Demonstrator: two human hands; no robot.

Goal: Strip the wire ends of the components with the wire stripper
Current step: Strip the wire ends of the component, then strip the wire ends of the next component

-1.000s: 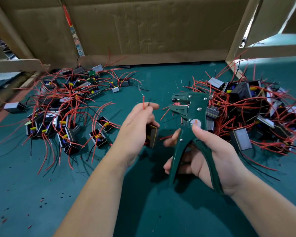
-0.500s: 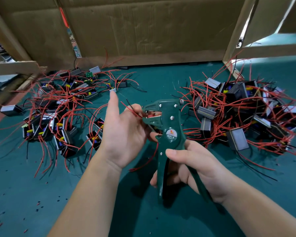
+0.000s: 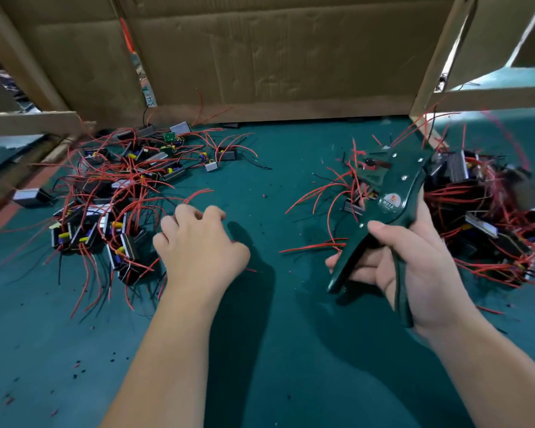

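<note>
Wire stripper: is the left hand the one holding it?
No, the right hand grips the wire stripper by its handles, while the left hand hovers over the green mat, apart from the tool.

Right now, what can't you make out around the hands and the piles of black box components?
Head view:
- Left hand: its back hides the palm; holding anything, unclear.
- Dark green wire stripper: jaw contents too small.
- Right pile of components: far part blurred, cut by the right edge.
- Red wire ends: too small to tell whether stripped.
</note>
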